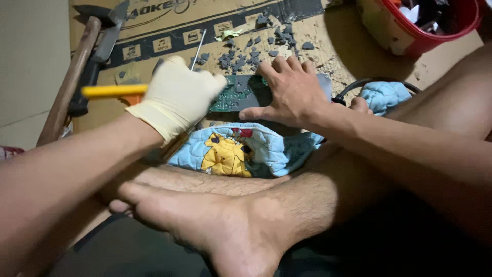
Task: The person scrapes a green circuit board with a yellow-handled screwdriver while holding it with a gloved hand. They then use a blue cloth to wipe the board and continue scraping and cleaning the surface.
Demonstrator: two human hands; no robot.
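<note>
My left hand (177, 95) wears a cream glove and is closed around a tool with a yellow handle (114, 91) that sticks out to the left; a thin metal shaft (198, 47) rises behind the glove. My right hand (290, 90) is bare, fingers spread, pressing flat on a green circuit board (233, 95) with a grey plate (324, 82) at its right end. The board lies on flattened cardboard (338, 41), above a blue quilted cloth (246, 149) with a yellow cartoon figure.
Several grey broken fragments (241, 54) are scattered on the cardboard beyond the board. A wooden-handled hammer (69, 84) and a knife (105, 46) lie at the left. A red bucket (425, 25) stands top right. A black cable (369, 83) curves at the right. My crossed legs and foot (230, 215) fill the foreground.
</note>
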